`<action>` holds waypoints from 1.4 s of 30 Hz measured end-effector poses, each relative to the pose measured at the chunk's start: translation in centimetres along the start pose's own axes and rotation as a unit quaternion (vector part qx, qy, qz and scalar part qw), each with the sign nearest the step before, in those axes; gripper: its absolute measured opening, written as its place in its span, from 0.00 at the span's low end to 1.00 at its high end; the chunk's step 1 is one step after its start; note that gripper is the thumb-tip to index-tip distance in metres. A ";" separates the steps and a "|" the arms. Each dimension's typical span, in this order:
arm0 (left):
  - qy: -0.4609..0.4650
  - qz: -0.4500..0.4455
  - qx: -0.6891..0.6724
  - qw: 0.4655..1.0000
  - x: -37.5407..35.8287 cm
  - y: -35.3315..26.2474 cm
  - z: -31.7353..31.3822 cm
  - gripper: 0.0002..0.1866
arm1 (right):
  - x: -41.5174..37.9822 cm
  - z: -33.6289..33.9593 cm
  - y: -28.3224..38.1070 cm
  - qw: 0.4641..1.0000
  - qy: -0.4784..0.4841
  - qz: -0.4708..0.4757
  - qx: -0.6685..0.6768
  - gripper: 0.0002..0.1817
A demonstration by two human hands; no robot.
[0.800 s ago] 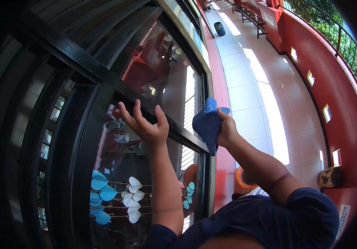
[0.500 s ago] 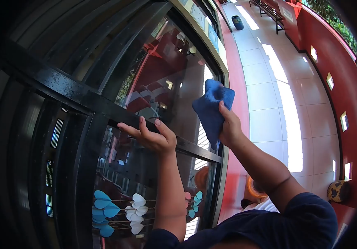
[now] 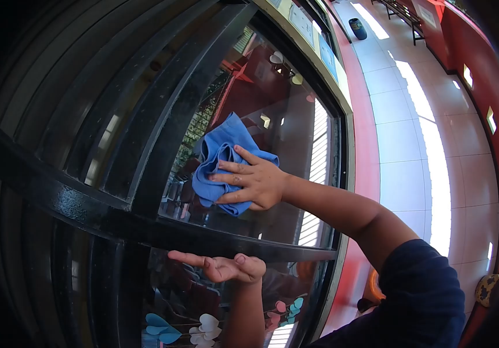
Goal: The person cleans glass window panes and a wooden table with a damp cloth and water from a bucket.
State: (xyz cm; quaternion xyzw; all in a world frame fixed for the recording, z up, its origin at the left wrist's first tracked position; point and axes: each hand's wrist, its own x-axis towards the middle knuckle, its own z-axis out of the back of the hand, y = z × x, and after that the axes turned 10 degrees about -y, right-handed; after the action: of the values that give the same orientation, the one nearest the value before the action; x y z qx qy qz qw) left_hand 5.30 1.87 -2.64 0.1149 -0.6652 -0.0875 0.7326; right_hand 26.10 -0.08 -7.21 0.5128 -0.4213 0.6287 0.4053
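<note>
My right hand [image 3: 252, 182] presses a crumpled blue cloth [image 3: 217, 153] flat against the upper glass pane [image 3: 284, 98] of a black-framed window. Its fingers are spread over the cloth, near the pane's lower left corner. My left hand [image 3: 220, 268] rests lower down, fingers stretched out against the glass just under the black horizontal bar [image 3: 145, 227] of the frame. It holds nothing.
Blue, white and pink paper hearts [image 3: 203, 327] hang behind the lower pane. To the right runs a tiled corridor [image 3: 412, 139] with a red wall [image 3: 481, 75], a dark bin [image 3: 358, 27] and a bench [image 3: 403, 11] far off.
My right hand has swept the cloth from the pane's right edge to its left side and now lies flat on it. The view tilted upward; my left hand appears lower and flatter.
</note>
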 end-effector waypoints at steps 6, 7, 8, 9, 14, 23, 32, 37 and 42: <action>0.028 -0.002 0.052 0.998 0.1 -0.1 0.3 0.29 | 0.2 1.1 -20.2 0.859 -0.223 -0.451 -0.097 0.28; 0.040 -0.020 0.056 0.997 0.4 0.0 0.4 0.30 | -2.9 -0.5 -25.0 0.814 -0.255 -0.520 -0.039 0.28; 0.037 -0.012 0.056 0.998 0.2 0.0 0.4 0.30 | -2.3 0.1 -23.2 0.793 -0.261 -0.550 -0.012 0.29; 0.040 -0.012 0.059 0.997 0.2 0.0 0.6 0.30 | -1.7 0.2 -19.8 0.812 -0.262 -0.521 -0.002 0.29; 0.048 -0.010 0.074 0.996 -0.1 -0.2 0.9 0.29 | -0.9 0.8 3.7 0.960 -0.032 -0.269 0.064 0.29; 0.029 0.020 0.086 0.996 -0.7 -0.3 0.9 0.28 | 5.8 2.4 -12.8 0.995 -0.094 0.024 -0.003 0.25; 0.057 0.020 0.125 0.990 -0.3 -0.3 1.1 0.28 | 8.3 0.0 -1.3 0.933 -0.197 -0.296 0.054 0.28; 0.058 0.014 0.108 0.992 0.2 -0.6 0.6 0.28 | 5.5 0.3 3.6 0.973 -0.040 0.012 0.225 0.22; 0.059 -0.004 0.123 0.991 0.5 -0.7 0.5 0.26 | 5.6 1.2 -7.0 0.988 -0.033 0.075 0.132 0.23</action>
State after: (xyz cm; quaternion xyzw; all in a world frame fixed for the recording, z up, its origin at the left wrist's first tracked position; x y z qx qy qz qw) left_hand 4.83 1.07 -2.32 0.2117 -0.6260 -0.0017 0.7505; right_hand 32.21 1.42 -0.70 0.5491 -0.3850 0.6904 0.2714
